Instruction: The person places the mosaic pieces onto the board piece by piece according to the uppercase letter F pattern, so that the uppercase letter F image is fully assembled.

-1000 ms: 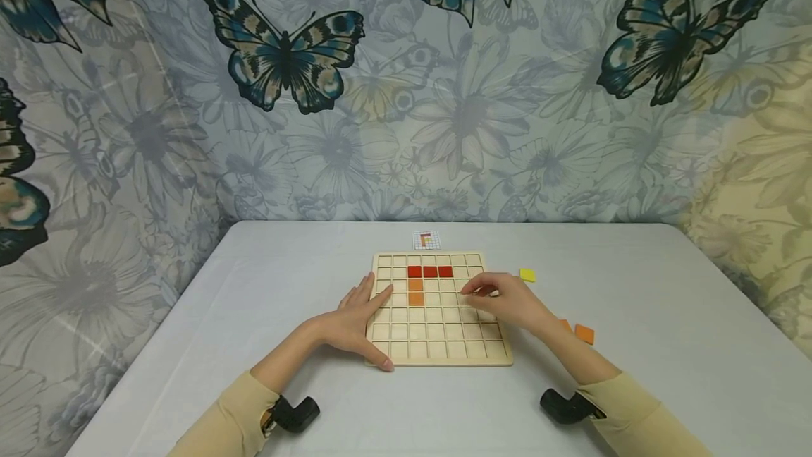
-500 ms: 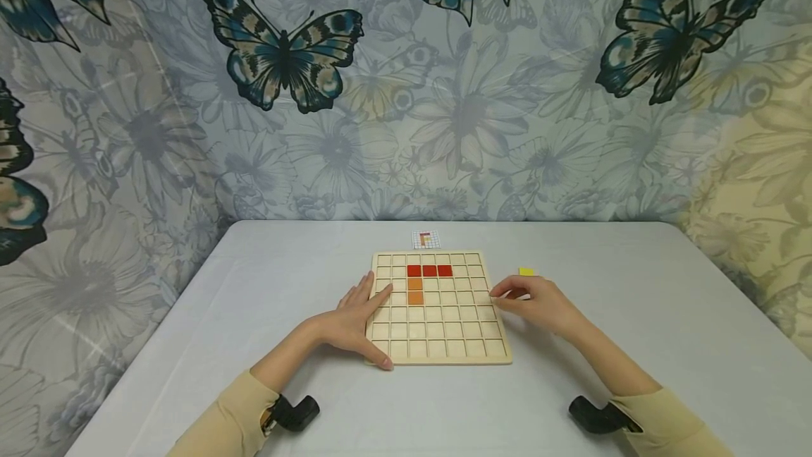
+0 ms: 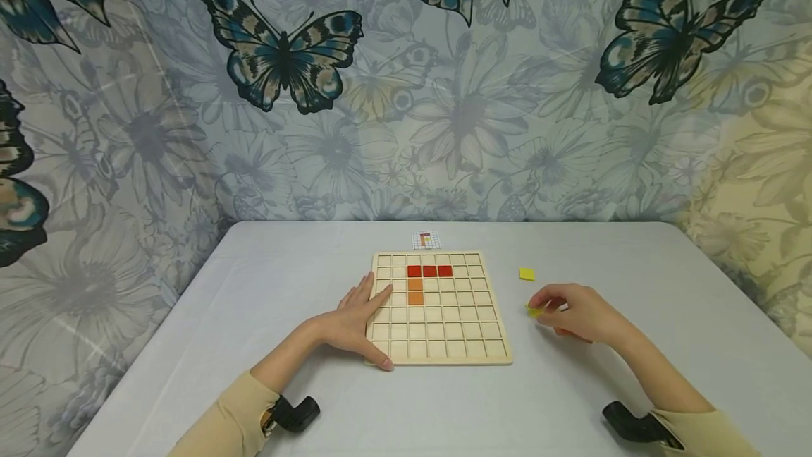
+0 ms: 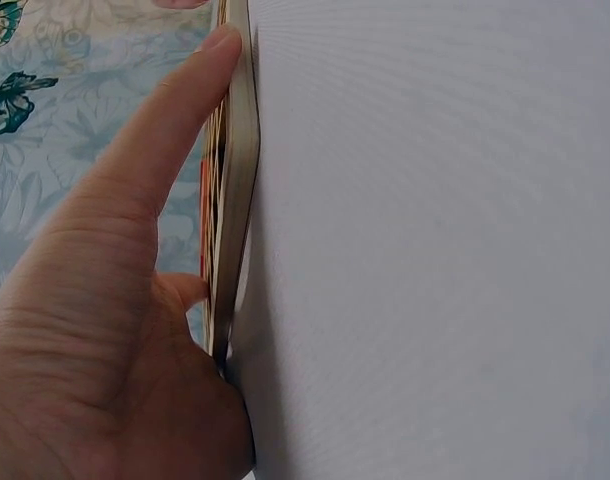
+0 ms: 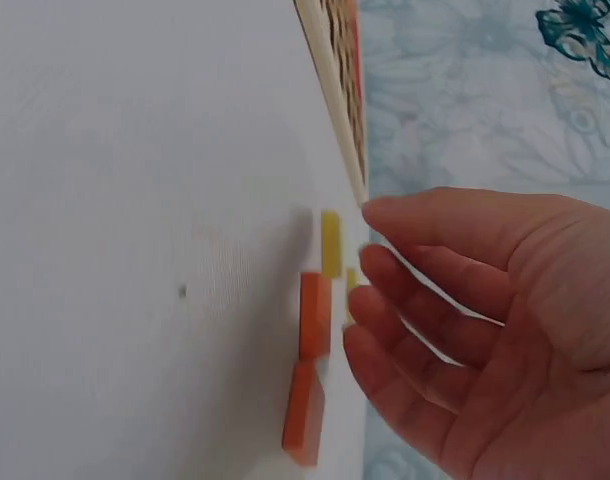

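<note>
A square wooden grid board (image 3: 444, 331) lies flat on the table. Three red tiles (image 3: 430, 271) form a row in its upper cells, and two orange tiles (image 3: 415, 291) run down below the leftmost red one. My left hand (image 3: 352, 324) rests spread along the board's left edge, its thumb (image 4: 175, 130) by the near edge. To the right of the board, my right hand (image 3: 580, 312) hovers with loosely bent fingers over a yellow tile (image 5: 331, 243). Nothing shows between thumb and fingers. Two loose orange tiles (image 5: 315, 315) lie beside that tile, mostly hidden by the hand in the head view.
Another yellow tile (image 3: 526, 273) lies farther back, right of the board. Behind the board sits a small printed grid card (image 3: 426, 240) with a coloured pattern. A white cloth covers the table (image 3: 304, 259), and a butterfly-print curtain (image 3: 469, 125) hangs behind it.
My right hand has moved right, from over the board's right side, past its edge, to the loose tiles. My left hand has stayed put, and the tiles on the board look the same.
</note>
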Demonstrator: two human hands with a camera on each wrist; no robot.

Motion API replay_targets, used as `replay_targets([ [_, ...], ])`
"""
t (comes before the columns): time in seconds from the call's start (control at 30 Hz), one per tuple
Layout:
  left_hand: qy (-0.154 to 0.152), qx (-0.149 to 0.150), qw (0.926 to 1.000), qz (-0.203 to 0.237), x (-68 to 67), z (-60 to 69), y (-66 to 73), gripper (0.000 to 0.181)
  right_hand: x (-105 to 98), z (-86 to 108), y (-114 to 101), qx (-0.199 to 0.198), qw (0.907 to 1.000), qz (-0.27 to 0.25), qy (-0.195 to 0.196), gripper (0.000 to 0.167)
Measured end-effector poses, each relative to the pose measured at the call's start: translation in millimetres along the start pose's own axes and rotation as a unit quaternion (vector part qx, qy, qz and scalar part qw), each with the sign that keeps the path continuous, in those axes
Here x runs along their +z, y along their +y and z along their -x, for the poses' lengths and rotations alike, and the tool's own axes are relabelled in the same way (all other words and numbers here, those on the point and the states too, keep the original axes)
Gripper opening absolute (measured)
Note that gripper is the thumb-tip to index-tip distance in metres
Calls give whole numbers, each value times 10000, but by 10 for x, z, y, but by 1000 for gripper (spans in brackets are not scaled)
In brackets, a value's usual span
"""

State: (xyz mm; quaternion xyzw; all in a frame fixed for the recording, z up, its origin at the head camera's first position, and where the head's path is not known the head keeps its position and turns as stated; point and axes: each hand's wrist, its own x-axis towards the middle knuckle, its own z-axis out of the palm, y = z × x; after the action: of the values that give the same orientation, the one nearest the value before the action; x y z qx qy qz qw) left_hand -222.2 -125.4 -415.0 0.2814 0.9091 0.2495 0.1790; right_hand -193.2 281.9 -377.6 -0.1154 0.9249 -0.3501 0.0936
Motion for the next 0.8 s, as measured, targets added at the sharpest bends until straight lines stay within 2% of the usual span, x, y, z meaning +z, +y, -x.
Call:
replay_targets([
  [0.4, -49, -57, 10000, 15, 1, 5, 0, 132, -140, 149, 221, -300, 9978, 531, -241, 28],
  [0.6, -40, -54, 10000, 17, 7, -7, -9, 132, -103, 112, 235, -421, 9968, 655, -188, 24],
  [0.8, 6, -53, 10000, -29, 19, -17, -29, 131, -26, 70, 185, -359, 9974, 627, -35, 23],
])
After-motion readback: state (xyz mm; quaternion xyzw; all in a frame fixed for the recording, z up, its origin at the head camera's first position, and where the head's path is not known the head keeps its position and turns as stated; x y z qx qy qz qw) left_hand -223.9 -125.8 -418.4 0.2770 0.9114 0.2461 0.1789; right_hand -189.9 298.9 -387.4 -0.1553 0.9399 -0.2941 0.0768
